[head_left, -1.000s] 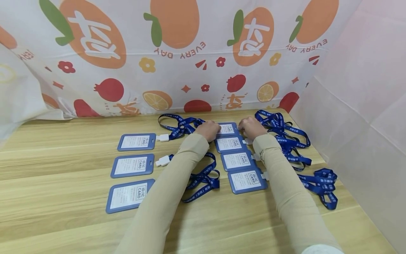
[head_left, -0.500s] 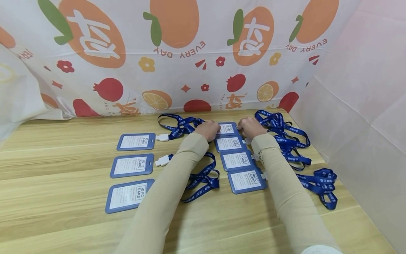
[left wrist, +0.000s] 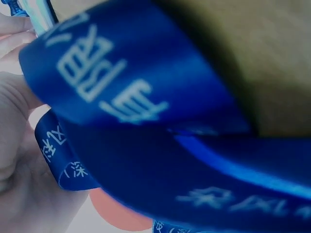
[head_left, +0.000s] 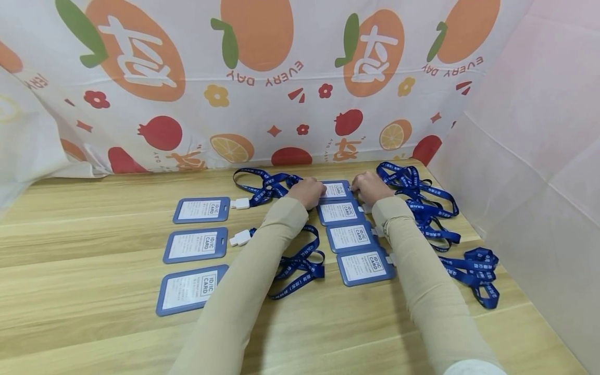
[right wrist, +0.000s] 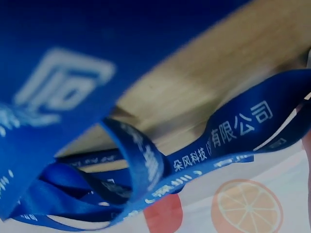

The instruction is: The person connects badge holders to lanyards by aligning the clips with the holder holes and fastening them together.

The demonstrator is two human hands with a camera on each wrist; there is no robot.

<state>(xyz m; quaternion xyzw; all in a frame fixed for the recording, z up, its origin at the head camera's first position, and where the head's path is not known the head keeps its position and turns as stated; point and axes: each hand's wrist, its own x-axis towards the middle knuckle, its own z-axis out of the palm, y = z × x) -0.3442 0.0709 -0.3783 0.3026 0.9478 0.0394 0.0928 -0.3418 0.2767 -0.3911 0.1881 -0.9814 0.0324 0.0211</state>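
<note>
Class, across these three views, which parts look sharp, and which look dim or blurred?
Head view: bright, large titles on badge holders legible, smaller print not; left wrist view: dim, lettering on the close lanyard soft; right wrist view: near strap blurred, farther strap crisper.

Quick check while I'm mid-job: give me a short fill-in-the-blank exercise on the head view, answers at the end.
1. The left hand and right hand are at the right-column badge holder lying ____ from the person.
2. The left column has ____ badge holders.
3. The lanyards are ____ with white lettering.
4. The nearest left-column badge holder is partly hidden by the person's ____ sleeve.

Missing words: farthest; three; blue; left.
</note>
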